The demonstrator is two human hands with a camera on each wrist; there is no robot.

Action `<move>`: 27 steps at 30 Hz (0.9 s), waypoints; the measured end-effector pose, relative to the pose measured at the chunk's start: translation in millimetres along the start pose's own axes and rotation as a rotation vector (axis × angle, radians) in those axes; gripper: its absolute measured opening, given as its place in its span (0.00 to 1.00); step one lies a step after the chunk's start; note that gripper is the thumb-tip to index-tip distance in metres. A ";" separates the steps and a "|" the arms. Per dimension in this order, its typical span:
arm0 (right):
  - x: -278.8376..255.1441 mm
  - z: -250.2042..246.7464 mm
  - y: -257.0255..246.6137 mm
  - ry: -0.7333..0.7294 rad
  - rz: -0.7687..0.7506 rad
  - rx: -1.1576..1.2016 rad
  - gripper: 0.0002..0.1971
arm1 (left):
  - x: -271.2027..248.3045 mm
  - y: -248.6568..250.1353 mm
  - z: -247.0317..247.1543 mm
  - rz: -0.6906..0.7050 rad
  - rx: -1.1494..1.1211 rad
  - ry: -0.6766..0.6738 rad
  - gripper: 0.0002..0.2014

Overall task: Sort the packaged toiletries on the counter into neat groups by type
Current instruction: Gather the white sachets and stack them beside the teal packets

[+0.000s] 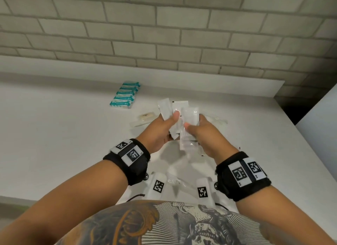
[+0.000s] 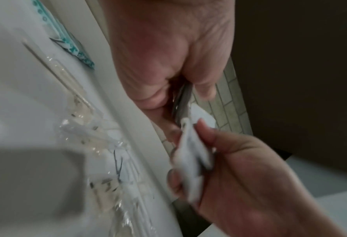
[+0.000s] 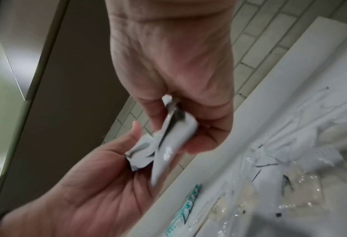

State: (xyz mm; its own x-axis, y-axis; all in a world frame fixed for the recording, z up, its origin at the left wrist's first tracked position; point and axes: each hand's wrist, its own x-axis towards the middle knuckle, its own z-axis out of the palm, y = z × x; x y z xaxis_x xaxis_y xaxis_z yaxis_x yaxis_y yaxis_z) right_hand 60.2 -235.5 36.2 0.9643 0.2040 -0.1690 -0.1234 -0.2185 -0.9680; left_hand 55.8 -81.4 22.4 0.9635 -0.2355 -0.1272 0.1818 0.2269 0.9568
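Observation:
Both hands are raised over the white counter [image 1: 54,126], close together. My left hand [image 1: 165,126] grips a fan of white sachets [image 1: 165,108], thumb on top. My right hand [image 1: 197,128] pinches another white sachet [image 1: 190,115] against that fan. The left wrist view shows the left hand [image 2: 168,64] above and the right hand [image 2: 239,176] holding its sachet [image 2: 191,160]. In the right wrist view the right hand [image 3: 168,72] pinches a sachet [image 3: 174,131] beside the left hand's sachets [image 3: 142,154]. A neat row of teal packets [image 1: 125,95] lies at the back left.
Clear-wrapped items lie on the counter: a long one with a pale insert [image 1: 144,117] left of the hands, more [image 1: 217,119] to the right, another [image 1: 175,181] near the front edge. A tiled wall [image 1: 164,35] stands behind. The counter ends at the right [image 1: 284,106].

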 end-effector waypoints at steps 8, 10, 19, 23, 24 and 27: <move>15.7 25.9 -10.6 0.172 -0.132 0.078 0.15 | -9.3 15.7 -33.0 -0.010 -0.039 0.047 0.12; 20.5 36.0 -13.9 0.181 -0.150 0.062 0.16 | -11.9 18.2 -36.2 -0.021 -0.009 -0.010 0.15; 35.6 39.6 -32.9 0.299 -0.359 0.126 0.22 | -7.1 32.8 -62.7 -0.063 -0.156 0.050 0.15; 35.3 46.9 -33.3 0.213 -0.438 0.048 0.26 | -4.1 38.5 -70.6 -0.070 -0.156 0.017 0.13; 35.6 48.7 -33.5 0.197 -0.445 0.022 0.23 | -3.5 38.4 -70.0 -0.063 -0.144 -0.022 0.13; 36.3 49.3 -29.6 0.169 -0.455 0.005 0.21 | 0.7 36.6 -70.3 -0.036 -0.095 -0.124 0.18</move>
State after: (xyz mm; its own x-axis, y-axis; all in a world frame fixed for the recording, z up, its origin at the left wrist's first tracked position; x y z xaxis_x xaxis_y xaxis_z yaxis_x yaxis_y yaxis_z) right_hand 87.3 -174.6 49.6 0.9452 0.1202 0.3034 0.3186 -0.1386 -0.9377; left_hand 76.9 -6.8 38.9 0.9252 -0.3591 -0.1224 0.2396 0.3030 0.9224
